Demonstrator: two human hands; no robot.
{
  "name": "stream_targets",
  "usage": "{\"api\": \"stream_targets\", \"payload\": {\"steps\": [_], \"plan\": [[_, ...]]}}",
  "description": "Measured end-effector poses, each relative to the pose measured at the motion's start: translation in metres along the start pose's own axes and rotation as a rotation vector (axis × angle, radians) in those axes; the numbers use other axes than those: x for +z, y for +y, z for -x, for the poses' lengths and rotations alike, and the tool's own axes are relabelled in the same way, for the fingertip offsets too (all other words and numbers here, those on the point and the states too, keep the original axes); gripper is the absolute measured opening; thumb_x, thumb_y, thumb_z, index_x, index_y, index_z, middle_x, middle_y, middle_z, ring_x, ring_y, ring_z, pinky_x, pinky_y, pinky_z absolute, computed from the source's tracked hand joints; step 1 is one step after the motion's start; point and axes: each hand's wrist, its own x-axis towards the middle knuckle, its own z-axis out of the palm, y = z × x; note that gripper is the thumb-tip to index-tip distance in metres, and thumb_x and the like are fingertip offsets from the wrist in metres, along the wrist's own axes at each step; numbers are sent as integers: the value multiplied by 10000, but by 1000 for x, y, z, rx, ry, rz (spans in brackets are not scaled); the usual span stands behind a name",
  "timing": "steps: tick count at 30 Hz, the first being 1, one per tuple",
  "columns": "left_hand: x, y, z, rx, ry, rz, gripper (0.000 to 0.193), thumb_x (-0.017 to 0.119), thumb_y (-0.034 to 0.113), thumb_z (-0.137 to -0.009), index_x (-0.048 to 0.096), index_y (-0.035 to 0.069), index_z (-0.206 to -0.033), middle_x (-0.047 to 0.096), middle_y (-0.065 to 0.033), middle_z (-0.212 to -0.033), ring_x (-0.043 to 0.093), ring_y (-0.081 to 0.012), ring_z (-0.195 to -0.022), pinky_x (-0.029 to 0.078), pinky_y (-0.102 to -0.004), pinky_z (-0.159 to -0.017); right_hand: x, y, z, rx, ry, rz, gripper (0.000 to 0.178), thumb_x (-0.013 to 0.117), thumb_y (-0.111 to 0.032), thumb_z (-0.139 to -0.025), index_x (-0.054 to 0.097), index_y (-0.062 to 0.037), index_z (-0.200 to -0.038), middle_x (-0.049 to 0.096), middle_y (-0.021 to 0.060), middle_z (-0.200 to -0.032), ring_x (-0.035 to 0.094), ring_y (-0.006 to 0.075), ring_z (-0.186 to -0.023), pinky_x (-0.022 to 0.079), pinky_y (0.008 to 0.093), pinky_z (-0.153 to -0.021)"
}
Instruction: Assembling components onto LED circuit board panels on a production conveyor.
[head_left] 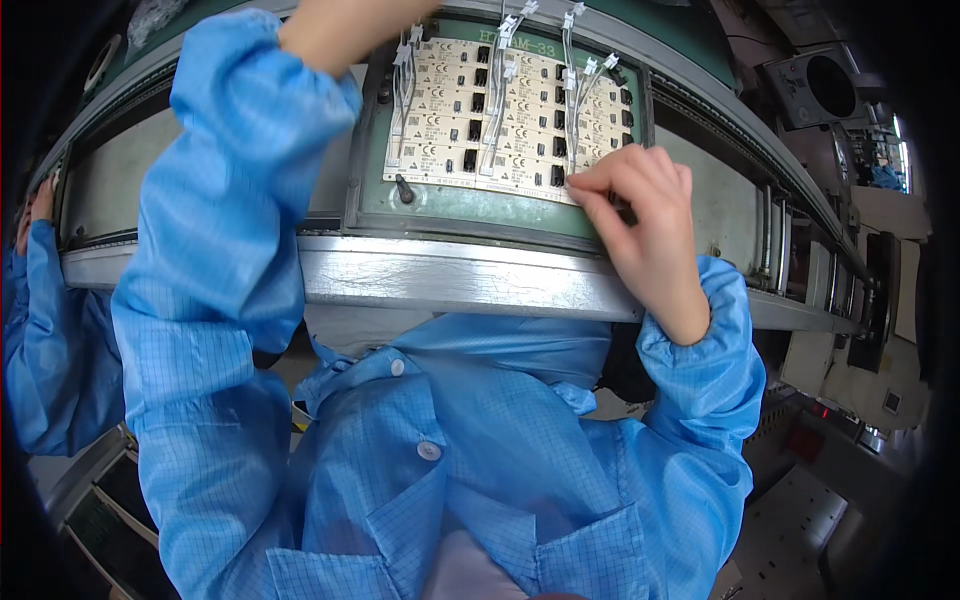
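Head view: the white circuit-board panel (520, 120) lies upper centre in a green carrier (455, 205), wires (495, 110) rising from it, some cut off by the top edge. The right hand (648, 215), right of centre, pinches narrowly at the panel's lower right corner; any grip is unclear. The left hand (372, 20) blurs out of frame, fingers unseen, so its hold cannot be told.

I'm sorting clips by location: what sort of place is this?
Probably an electronics assembly line: white circuit boards on a green pallet, a metal conveyor rail, and a co-worker's blue sleeve.
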Motion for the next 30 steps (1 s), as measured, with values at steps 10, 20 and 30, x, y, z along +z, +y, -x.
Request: {"api": "stream_targets", "payload": {"steps": [10, 20, 30], "plan": [[61, 76, -8, -16, -207, -154, 252, 684, 292, -857, 749, 52, -903, 737, -157, -960, 676, -343, -1010, 457, -543, -899, -33, 75, -74, -184, 168, 96, 275, 589, 1, -917, 696, -42, -1167, 661, 127, -1056, 644, 298, -1008, 506, 367, -903], [74, 52, -29, 301, -318, 295, 119, 680, 111, -878, 693, 10, -939, 699, -177, -926, 678, -382, -904, 532, -441, -796, 2, 87, -87, -148, 200, 29, 252, 558, -32, -896, 707, -60, -1098, 663, 91, -1019, 621, 288, -964, 510, 400, -881], [89, 61, -54, 655, -551, 490, 192, 708, 45, -853, 685, -33, -1027, 668, -145, -971, 685, -325, -889, 553, -372, -786, -23, 103, -79, -132, -109, -564, 333, 436, 50, -941, 686, 15, -1158, 717, 91, -1089, 667, 182, -1060, 513, 314, -1003]]}}
